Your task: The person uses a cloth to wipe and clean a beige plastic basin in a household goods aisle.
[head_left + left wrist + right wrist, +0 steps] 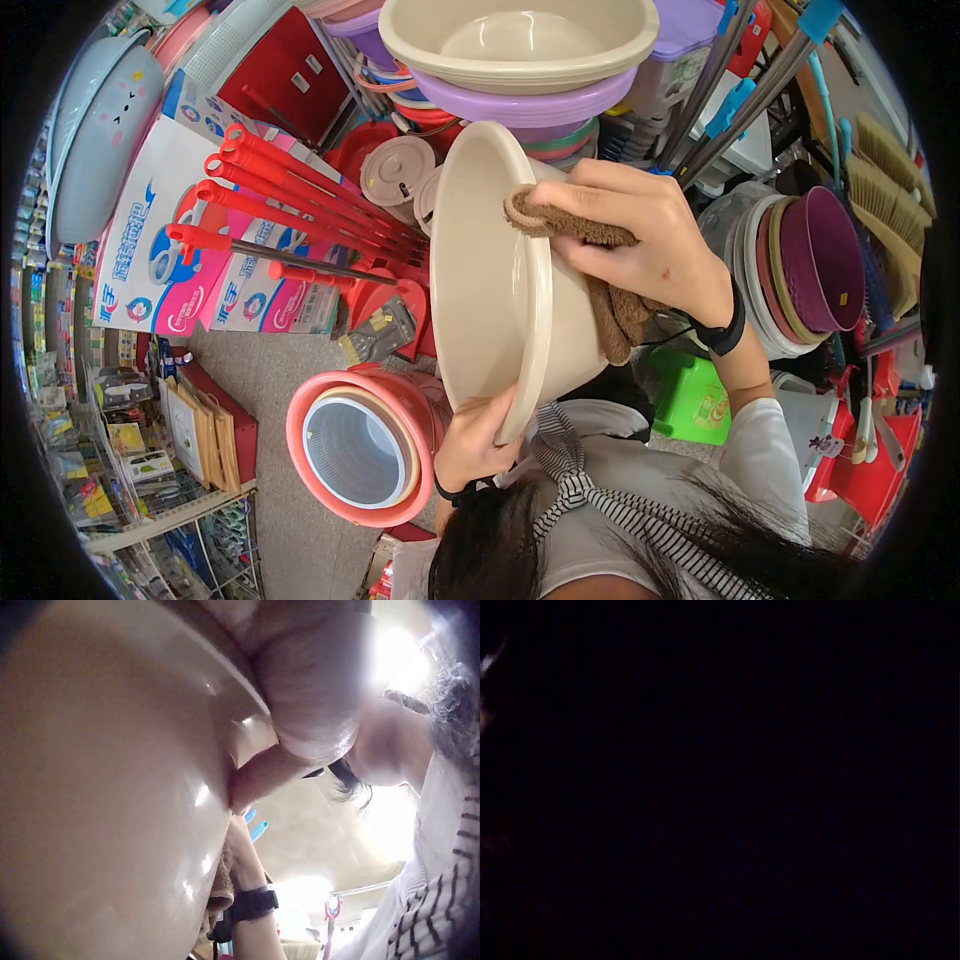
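Observation:
A beige plastic basin (480, 270) is held up on its side in front of the person's chest. At its lower rim the left hand (478, 445) grips the edge. The right hand (645, 235) pinches a brown cloth (575, 222) folded over the upper rim, and more of the cloth hangs down against the basin's outer wall. From the left wrist, the basin (112, 795) fills the left side, with a finger of the left hand (274, 772) on its rim and the cloth (221, 881) lower down. The right wrist view is almost wholly black.
Stacked basins (520, 75) stand just beyond the held one. Red-handled poles (300, 205) lean at the left near printed cartons (150, 250). A pink bucket (298, 440) sits on the floor, a green stool (690, 395) at the right, beside nested tubs (825, 265).

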Tool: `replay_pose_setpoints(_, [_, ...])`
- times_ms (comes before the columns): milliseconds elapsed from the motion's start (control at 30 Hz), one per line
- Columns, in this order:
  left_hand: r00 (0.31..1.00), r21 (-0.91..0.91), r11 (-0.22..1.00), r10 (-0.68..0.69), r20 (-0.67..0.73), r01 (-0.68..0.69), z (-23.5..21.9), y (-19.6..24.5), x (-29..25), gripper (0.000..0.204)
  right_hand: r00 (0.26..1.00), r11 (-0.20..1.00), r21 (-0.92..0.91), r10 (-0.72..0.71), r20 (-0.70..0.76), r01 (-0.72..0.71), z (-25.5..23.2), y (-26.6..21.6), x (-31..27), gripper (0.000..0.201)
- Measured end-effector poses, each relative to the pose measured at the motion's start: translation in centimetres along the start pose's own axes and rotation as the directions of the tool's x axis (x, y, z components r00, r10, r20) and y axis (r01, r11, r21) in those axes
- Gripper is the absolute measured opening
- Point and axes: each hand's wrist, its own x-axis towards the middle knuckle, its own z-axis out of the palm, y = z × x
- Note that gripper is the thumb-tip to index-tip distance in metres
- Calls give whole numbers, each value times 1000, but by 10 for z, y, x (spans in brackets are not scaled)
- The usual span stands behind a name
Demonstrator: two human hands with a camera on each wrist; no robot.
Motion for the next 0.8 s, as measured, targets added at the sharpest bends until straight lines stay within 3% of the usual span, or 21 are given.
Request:
replay_pose_setpoints(167, [992, -41, 999, 33, 118, -28, -13, -6, -3, 41, 986, 986, -21, -164, 3, 164, -10, -1, -11, 43])
replay_pose_setpoints(233, [985, -44, 999, 36, 168, -29, -17, -5, -4, 40, 950, 936, -166, -313, 17, 312, -16, -9, -14, 43])
replay_pose_setpoints(300, [979, 37, 997, 56, 198, -65, -19, -3, -4, 60, 899, 813, -405, -434, 55, 418, -20, -18, -18, 34])
replay_pose_setpoints(333, [979, 40, 997, 52, 199, -61, -18, 0, -3, 60, 894, 798, -426, -444, 62, 426, -23, -29, -18, 34])
replay_pose_setpoints(433, [992, 24, 999, -41, 116, 38, -5, 12, 1, 57, 843, 727, -486, -536, 40, 485, -13, -53, -22, 38])
replay_pose_setpoints(500, [975, 77, 972, -223, 11, 221, 4, 21, 1, 53, 790, 697, -396, -595, 147, 598, -3, -58, -33, 30])
replay_pose_setpoints(533, [951, -216, 937, -298, -83, 275, 10, 15, 1, 48, 798, 728, -332, -574, 185, 600, 5, -63, -37, 32])
replay_pose_setpoints(600, [944, -170, 937, -322, -76, 306, 9, 21, 3, 48, 805, 760, -267, -549, 224, 592, 17, -65, -41, 35])
replay_pose_setpoints(633, [936, -120, 935, -343, -74, 333, 8, 23, 5, 48, 876, 857, -190, -453, 165, 479, 21, -64, -43, 38])
replay_pose_setpoints(667, [936, -105, 956, -290, -200, 274, 13, 14, 3, 50, 932, 929, -100, -345, 115, 356, 23, -63, -44, 41])
replay_pose_setpoints(700, [936, -39, 988, -152, -318, 147, 15, 8, 1, 53, 942, 946, -65, -309, 134, 319, 17, -58, -41, 45])
replay_pose_setpoints(767, [929, -78, 981, -194, -315, 178, 10, 8, -6, 62, 970, 964, -122, -229, 81, 238, 17, -43, -37, 45])
replay_pose_setpoints(800, [929, -79, 980, -196, -315, 180, 11, 6, -8, 62, 993, 985, -148, -80, 90, 92, 14, -42, -30, 45])
